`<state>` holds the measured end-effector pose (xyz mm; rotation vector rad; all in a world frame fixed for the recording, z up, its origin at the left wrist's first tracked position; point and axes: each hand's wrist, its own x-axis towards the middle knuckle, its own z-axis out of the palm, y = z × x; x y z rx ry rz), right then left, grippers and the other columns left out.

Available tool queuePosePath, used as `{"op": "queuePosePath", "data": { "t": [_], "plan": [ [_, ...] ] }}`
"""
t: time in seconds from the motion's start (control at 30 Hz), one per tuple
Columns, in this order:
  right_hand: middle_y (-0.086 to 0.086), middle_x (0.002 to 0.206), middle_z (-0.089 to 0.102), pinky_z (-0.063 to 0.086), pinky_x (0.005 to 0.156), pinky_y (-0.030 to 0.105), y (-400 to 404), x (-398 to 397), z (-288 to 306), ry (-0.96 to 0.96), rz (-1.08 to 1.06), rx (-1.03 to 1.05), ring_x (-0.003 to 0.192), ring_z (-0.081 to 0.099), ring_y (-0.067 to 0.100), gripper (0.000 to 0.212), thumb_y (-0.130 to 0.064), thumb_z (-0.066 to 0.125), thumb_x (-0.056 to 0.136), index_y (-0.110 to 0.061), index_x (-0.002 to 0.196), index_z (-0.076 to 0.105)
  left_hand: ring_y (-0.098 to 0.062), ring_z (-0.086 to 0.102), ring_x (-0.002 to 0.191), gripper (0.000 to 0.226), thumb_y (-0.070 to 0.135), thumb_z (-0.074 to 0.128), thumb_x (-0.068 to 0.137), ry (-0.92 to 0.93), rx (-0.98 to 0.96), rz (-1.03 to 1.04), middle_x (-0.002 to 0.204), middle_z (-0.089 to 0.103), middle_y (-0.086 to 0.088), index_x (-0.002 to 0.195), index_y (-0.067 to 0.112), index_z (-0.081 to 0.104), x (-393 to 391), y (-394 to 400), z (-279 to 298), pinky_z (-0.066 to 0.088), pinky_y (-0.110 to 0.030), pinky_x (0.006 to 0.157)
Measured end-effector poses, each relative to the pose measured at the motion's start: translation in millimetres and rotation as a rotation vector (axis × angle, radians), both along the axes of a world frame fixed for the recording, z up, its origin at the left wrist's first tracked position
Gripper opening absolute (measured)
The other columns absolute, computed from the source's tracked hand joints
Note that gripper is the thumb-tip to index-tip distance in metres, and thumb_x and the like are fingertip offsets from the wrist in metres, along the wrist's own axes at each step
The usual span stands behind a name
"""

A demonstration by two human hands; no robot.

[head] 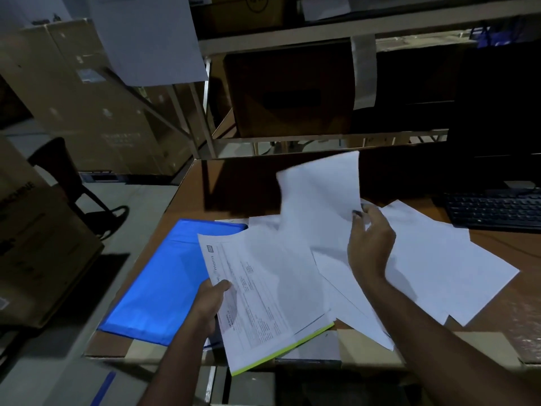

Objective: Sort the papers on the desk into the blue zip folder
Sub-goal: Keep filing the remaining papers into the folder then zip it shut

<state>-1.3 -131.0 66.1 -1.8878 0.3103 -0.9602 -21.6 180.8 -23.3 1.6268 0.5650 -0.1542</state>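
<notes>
Two hands are busy: the left hand (pixel 211 300) grips a printed stack (pixel 272 291) at lower centre, the right hand (pixel 369 244) pinches a lifted sheet (pixel 322 197). Beside them at lower left, the blue zip folder (pixel 164 276) overhangs the surface (pixel 503 297) and could slide off if nudged.

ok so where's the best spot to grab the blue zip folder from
Probably its left long edge, coming from the left. The blue zip folder lies flat on the desk, and the paper stack held by the left hand covers its right side, so only the left edge is free.
</notes>
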Motion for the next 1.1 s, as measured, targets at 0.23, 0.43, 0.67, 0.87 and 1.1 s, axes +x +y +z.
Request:
{"op": "queuePosePath", "data": {
  "t": [0.23,0.43,0.67,0.87,1.1],
  "plan": [
    [-0.002,0.127,0.069,0.043,0.104,0.041,38.8,-30.3,-42.3,-0.17,0.716,-0.698,0.127,0.057,0.013,0.039,-0.003,0.045,0.077,-0.016,0.098,0.076,-0.038,0.074,0.105,0.024,0.019,0.061,0.103,-0.001,-0.169,0.021,0.117,0.077,-0.016,0.122,0.008,0.071,-6.1,0.2,4.1,0.058,-0.054,0.095],
    [-0.002,0.144,0.057,0.051,0.101,0.035,35.2,-67.7,-92.1,-0.064,0.979,-0.724,0.136,0.049,0.011,0.027,-0.019,0.069,0.09,-0.022,0.117,0.067,-0.034,0.075,0.103,0.031,0.035,0.06,0.103,0.007,-0.228,0.051,0.111,0.079,-0.012,0.115,0.011,0.076,-7.1,-1.4,9.2,0.058,-0.052,0.098],
    [-0.01,0.145,0.054,0.042,0.111,0.039,29.1,-67.7,-114.1,-0.007,1.043,-0.734,0.138,0.045,0.005,0.029,-0.014,0.066,0.097,-0.019,0.125,0.069,-0.027,0.071,0.108,0.042,0.06,0.057,0.098,-0.018,-0.194,0.101,0.118,0.078,-0.001,0.119,0.028,0.073,-5.3,-6.3,12.0,0.057,-0.046,0.096],
    [-0.012,0.14,0.059,0.04,0.113,0.035,26.9,-71.6,-104.3,-0.022,1.067,-0.608,0.137,0.048,0.009,0.031,0.001,0.064,0.091,-0.014,0.118,0.07,-0.028,0.071,0.114,0.038,0.043,0.071,0.096,-0.049,-0.171,0.091,0.124,0.076,-0.001,0.127,0.021,0.072,-6.7,-3.4,5.4,0.053,-0.051,0.106],
    [-0.012,0.147,0.052,0.025,0.121,0.035,29.2,-69.4,-101.0,0.029,1.012,-0.747,0.144,0.037,0.007,0.039,-0.003,0.049,0.087,-0.018,0.119,0.066,-0.022,0.064,0.115,0.039,0.008,0.068,0.099,-0.117,-0.127,0.065,0.135,0.066,-0.001,0.137,0.009,0.064,-6.4,-5.7,2.4,0.046,-0.039,0.1]
  ]
}}
